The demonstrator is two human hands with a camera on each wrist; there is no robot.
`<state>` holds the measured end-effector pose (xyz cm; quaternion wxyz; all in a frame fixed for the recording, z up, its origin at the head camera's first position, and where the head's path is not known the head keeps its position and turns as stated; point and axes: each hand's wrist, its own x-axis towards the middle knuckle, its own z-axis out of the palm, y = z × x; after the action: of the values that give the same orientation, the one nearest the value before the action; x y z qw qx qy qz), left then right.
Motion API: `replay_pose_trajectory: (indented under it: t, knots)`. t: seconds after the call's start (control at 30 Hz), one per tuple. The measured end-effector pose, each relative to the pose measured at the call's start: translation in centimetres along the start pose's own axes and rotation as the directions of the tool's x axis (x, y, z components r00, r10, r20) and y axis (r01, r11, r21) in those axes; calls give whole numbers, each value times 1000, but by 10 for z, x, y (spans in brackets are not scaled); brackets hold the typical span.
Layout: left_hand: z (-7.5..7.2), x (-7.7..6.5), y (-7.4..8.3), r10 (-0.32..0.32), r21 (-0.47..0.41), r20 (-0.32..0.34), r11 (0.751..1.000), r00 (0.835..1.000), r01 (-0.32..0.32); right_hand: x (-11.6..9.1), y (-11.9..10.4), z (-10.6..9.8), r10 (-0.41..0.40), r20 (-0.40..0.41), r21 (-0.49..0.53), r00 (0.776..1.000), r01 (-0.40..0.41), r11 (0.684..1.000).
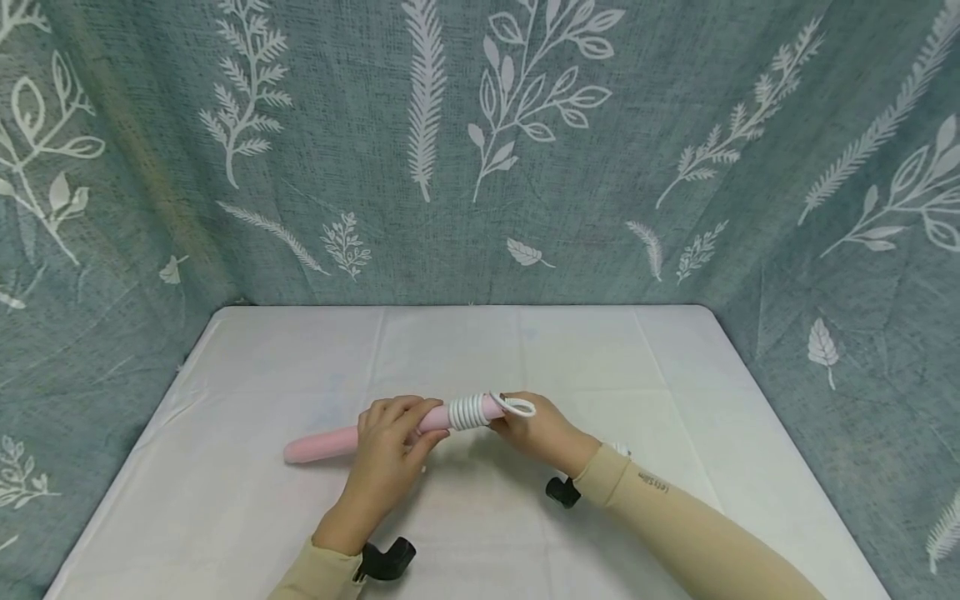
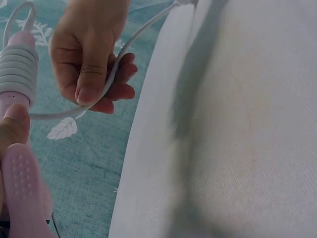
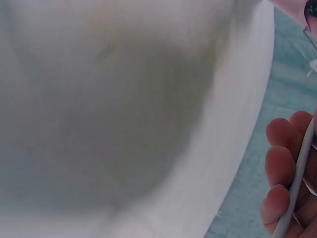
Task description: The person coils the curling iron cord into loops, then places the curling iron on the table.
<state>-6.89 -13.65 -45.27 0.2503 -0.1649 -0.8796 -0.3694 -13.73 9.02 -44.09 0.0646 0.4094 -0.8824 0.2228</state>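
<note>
Nearest, at the lower edge of the head view, a left sleeve [image 1: 318,575] and a right sleeve [image 1: 697,525] are seen, both beige, with small lettering printed on the right one. A black block [image 1: 390,560] is worn at the left wrist, and a second, smaller-looking block [image 1: 562,492] is seen by the right. Beyond them, a pink wand [image 1: 322,447] is held crosswise over the table [image 1: 465,350], its rounded tip pointed left and its handle end set slightly higher, at the right; whether the table is touched by the tip cannot be told. The wand is gripped near its middle by the left hand [image 1: 390,442], fingers bent over it and thumb laid along it. Just beside that thumb a pink lever [image 2: 25,181] with raised dots is shown in the left wrist view. The handle is wrapped in several close turns of white cord [image 1: 468,412], and a loop is formed at its end. The cord's free run is pinched by the right hand [image 1: 540,429] — thumb pressed on it, fingers curled behind. The table is covered in creased white cloth. Farthest off, a curtain [image 1: 337,167] is hung round it — blue-green, patterned with white leaves and sprigs.
</note>
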Motion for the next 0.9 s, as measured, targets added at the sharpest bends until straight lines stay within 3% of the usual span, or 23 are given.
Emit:
replay_pose_trajectory:
  t: [0.2, 0.4, 0.57, 0.9]
  knots:
    - [0, 1, 0, -20, 0, -32, 1000, 999, 20, 0, -3, 7, -111, -15, -69, 994, 110, 992]
    - [-1, 3, -1, -42, 10, -65, 999, 997, 43, 0, -11, 7, -73, 38, -60, 997, 75, 995]
    - [-2, 5, -2, -65, 14, -88, 998, 994, 66, 0, -21, 5, -70, 62, -111, 996, 77, 991]
    - [-3, 7, -2, -95, 23, -131, 995, 987, 99, -3, -39, 1, -173, -24, -216, 985, 164, 963]
